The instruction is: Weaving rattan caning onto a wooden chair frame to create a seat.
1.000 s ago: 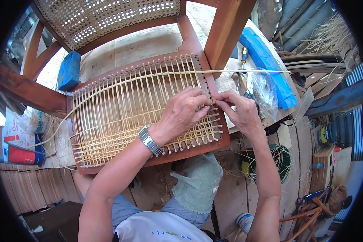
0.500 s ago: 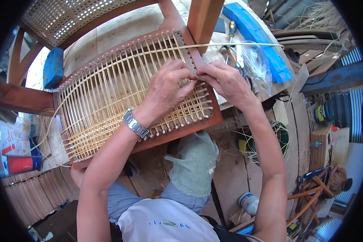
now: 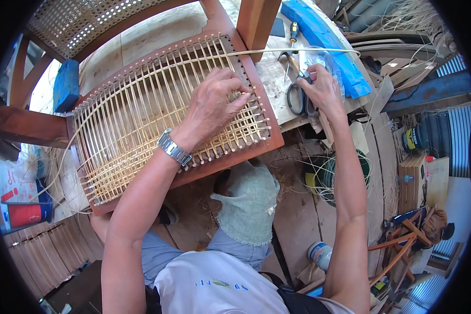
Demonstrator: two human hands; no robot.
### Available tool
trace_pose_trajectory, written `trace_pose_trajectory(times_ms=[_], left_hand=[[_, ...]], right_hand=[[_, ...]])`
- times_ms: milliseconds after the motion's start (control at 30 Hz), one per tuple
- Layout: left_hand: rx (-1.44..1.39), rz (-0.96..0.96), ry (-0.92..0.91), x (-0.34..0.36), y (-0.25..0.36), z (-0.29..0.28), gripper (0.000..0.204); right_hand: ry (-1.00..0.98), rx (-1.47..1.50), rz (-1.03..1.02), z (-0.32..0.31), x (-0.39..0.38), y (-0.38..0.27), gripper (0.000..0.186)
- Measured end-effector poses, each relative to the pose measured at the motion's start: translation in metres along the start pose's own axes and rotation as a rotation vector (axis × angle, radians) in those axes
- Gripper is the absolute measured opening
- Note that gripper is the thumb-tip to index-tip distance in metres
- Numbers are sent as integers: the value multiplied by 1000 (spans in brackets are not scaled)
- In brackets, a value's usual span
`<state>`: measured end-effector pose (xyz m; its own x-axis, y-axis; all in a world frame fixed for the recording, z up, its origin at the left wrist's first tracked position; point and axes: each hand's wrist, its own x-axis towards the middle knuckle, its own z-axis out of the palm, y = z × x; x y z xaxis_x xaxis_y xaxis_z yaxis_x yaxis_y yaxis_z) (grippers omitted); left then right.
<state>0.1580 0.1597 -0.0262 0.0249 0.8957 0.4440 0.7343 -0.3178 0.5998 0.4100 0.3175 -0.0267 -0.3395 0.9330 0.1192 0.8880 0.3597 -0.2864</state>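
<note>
A wooden chair seat frame (image 3: 214, 168), edged with rows of pegs, holds a partly woven cane lattice (image 3: 136, 110), denser along the near side. A loose cane strand (image 3: 277, 49) crosses its far right corner. My left hand (image 3: 213, 107) rests at the lattice's right edge, fingertips pinched on something small that I cannot make out. My right hand (image 3: 323, 90) is off the frame, over black-handled scissors (image 3: 293, 99) and other tools, with thumb and forefinger bent and apart. A yellow-handled screwdriver (image 3: 293, 31) and clear plastic (image 3: 335, 73) lie beside them.
A cane chair back (image 3: 94, 29) and wooden posts (image 3: 256, 29) rise behind the frame. A blue block (image 3: 66, 86) is at left, a blue-wrapped plank (image 3: 350, 73) at right. A bucket with coiled cane (image 3: 324, 183), a white container (image 3: 319, 254) and wooden chair parts (image 3: 403, 246) stand below right.
My right hand has left the frame's edge and moved right and up to the scissors and tools. My left hand stays at the edge. The whole view has shifted, placing the frame higher.
</note>
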Motion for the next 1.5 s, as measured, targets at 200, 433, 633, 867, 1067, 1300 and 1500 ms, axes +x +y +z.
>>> trace_pose_trajectory(times_ms=[200, 433, 633, 867, 1067, 1300, 1500], left_hand=[[18, 7, 10, -2, -3, -3, 16], [17, 24, 11, 1, 0, 8, 17], [34, -4, 3, -3, -2, -1, 19], [62, 9, 16, 0, -4, 7, 15], [77, 8, 13, -3, -4, 0, 19], [58, 32, 36, -2, -6, 4, 20], [70, 29, 12, -1, -3, 3, 18]], right_hand=[[-259, 693, 163, 2, 16, 21, 30], [-35, 306, -51, -15, 65, 97, 25], [-140, -38, -65, -17, -27, -14, 38], [15, 232, 27, -8, -60, 8, 36], [77, 435, -110, -37, -131, -46, 42], [152, 339, -329, -44, -144, -64, 48], [121, 263, -281, -43, -143, -68, 47]])
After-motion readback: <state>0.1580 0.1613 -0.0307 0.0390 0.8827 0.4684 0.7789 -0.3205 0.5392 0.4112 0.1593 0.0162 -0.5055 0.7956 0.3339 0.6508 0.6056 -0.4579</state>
